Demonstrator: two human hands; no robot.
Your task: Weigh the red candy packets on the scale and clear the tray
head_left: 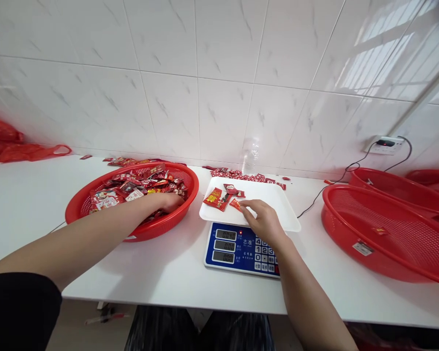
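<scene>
A red plastic basket (73, 207) on the left holds many small red packets (129, 187). My left hand (168, 201) reaches into its right side, with its fingers hidden among the packets. Over the white tray (283, 214) of a blue scale (247, 258), my right hand (261, 219) has thumb and fingers pinched at the edge of a small red-orange packet (236, 204). Beside it on the tray lie a larger red packet with yellow print (215, 198) and a few smaller ones (231, 188).
Loose red packets (237, 174) lie along the tiled wall behind the tray. To the right stand red baskets (380, 253), the nearest with one small packet inside. A black cable runs from a wall socket (386, 145). Red bags (7, 146) lie at the far left.
</scene>
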